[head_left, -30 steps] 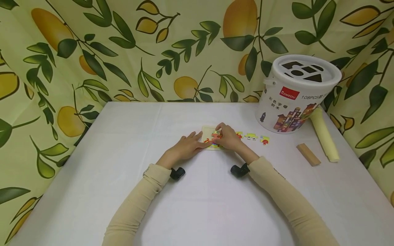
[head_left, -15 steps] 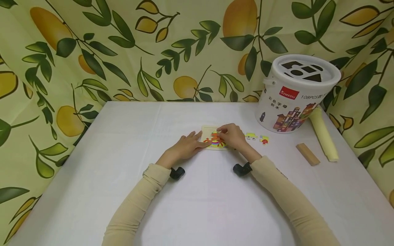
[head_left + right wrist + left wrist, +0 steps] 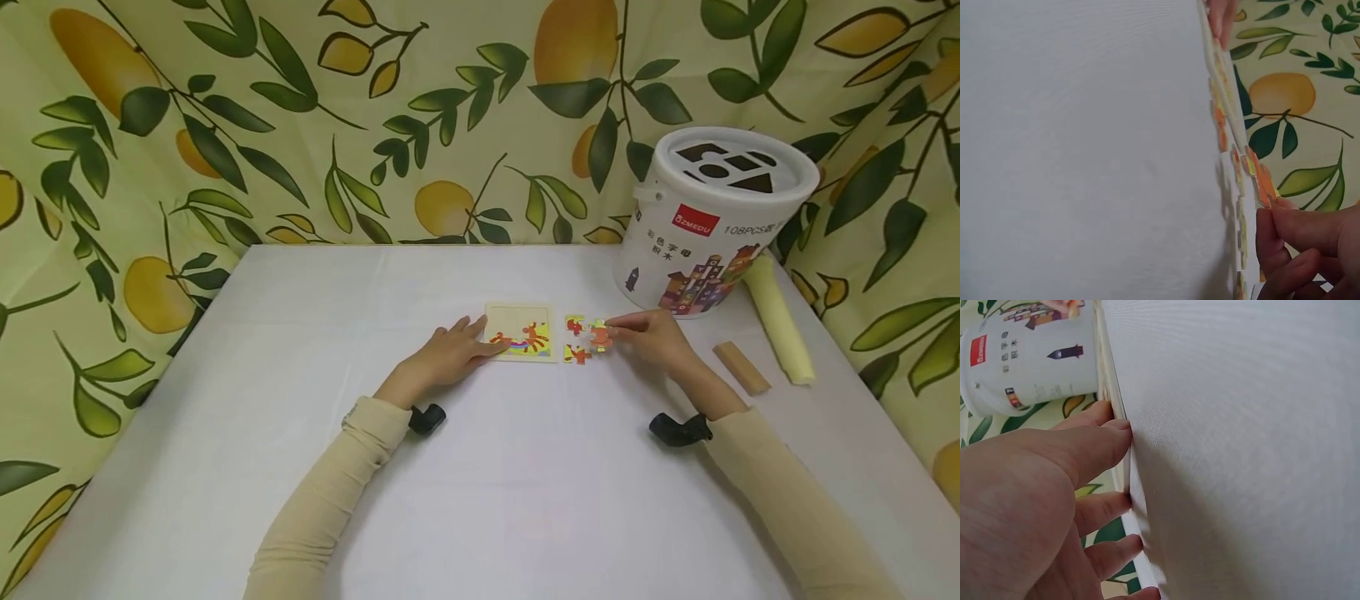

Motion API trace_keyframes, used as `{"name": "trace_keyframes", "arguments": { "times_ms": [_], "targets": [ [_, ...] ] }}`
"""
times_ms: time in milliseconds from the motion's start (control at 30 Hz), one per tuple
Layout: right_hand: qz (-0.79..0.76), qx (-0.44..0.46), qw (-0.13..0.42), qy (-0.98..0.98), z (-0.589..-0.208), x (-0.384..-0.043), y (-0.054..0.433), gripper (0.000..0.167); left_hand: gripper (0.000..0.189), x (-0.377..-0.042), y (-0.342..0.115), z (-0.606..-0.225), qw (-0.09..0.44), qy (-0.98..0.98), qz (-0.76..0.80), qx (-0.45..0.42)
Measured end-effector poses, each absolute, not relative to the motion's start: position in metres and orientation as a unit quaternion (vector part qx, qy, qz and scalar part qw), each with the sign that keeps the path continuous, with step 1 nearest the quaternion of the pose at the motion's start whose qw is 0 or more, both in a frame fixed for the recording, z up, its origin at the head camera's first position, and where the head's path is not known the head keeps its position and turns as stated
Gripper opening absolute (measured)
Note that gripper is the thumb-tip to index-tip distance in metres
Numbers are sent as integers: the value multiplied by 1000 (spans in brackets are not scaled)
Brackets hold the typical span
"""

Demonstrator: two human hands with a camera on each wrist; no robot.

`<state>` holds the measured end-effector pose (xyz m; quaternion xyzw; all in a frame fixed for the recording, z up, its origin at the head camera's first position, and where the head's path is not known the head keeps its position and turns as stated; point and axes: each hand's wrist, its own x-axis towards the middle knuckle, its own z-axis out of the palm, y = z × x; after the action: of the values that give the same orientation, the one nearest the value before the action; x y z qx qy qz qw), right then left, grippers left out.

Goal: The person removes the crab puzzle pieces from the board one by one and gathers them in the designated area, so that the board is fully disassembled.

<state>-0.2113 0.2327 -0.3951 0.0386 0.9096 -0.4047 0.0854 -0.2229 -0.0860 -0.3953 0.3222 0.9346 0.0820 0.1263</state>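
A small square puzzle board (image 3: 514, 317) lies on the white table, with colourful pieces fitted along its lower part and bare wood above. My left hand (image 3: 444, 354) rests at its left edge, fingers spread, thumb over the lower left corner. In the left wrist view the thumb (image 3: 1107, 440) presses on the board's edge. Right of the board, my right hand (image 3: 656, 337) pinches an orange puzzle piece (image 3: 1263, 178) between thumb and index finger, raised above the loose pieces. A red-and-yellow loose piece (image 3: 574, 323) and an orange one (image 3: 577, 356) lie beside the board.
A white block bucket (image 3: 690, 242) with shaped holes in its lid stands at the back right. Near it lie a brown wooden block (image 3: 742, 367) and a pale yellow roll (image 3: 780, 325). A fruit-patterned cloth (image 3: 442, 125) hangs behind the table.
My right hand has moved right, off the board, carrying the orange puzzle piece over the loose pieces. My left hand has stayed at the board's left edge. The head view has shifted slightly.
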Motion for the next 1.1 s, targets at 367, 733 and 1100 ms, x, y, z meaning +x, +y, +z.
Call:
{"name": "trace_keyframes", "arguments": {
  "times_ms": [367, 733, 1100],
  "targets": [
    [-349, 15, 64, 935, -408, -199, 236, 27, 41, -223, -86, -397, 127, 934, 83, 324],
    [-327, -76, 75, 939, -387, -223, 180, 32, 40, -223, -86, -394, 125, 934, 86, 324],
    [-269, -78, 85, 956, -398, -244, 135, 38, 40, -225, -86, -397, 127, 934, 85, 322]
  ]
}}
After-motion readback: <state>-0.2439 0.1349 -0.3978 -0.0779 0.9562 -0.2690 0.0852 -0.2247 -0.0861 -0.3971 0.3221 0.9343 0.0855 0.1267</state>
